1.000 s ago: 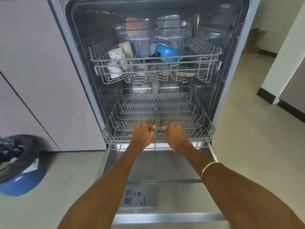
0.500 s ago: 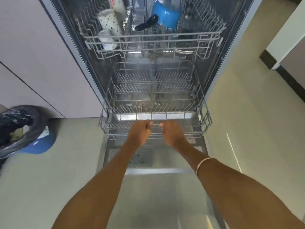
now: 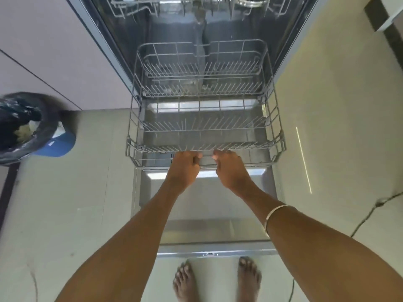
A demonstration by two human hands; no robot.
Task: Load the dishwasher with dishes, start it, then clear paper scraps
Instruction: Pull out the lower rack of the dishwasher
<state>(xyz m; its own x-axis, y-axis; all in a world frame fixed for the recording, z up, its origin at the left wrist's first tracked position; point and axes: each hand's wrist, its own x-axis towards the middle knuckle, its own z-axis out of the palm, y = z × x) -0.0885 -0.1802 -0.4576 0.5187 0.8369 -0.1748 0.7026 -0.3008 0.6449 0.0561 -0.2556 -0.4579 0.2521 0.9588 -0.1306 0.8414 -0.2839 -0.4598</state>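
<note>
The dishwasher stands open with its steel door (image 3: 207,205) folded flat toward me. The empty grey wire lower rack (image 3: 274,118) is drawn well out over the door. My left hand (image 3: 184,168) and my right hand (image 3: 231,168) both grip the rack's front rail, side by side at its middle. Only the bottom edge of the upper rack (image 3: 139,7) shows at the top of the view; its dishes are out of frame.
A bin with a black liner (image 3: 24,125) on a blue base sits on the floor to the left, paper showing inside. A dark cable (image 3: 368,216) trails across the tiles at right. My bare feet (image 3: 218,280) stand at the door's front edge. Pale cabinets line the left.
The lower rack has slid out toward me over the open door, both hands still on its front rail. The view has tipped downward, so the upper rack's dishes left the frame.
</note>
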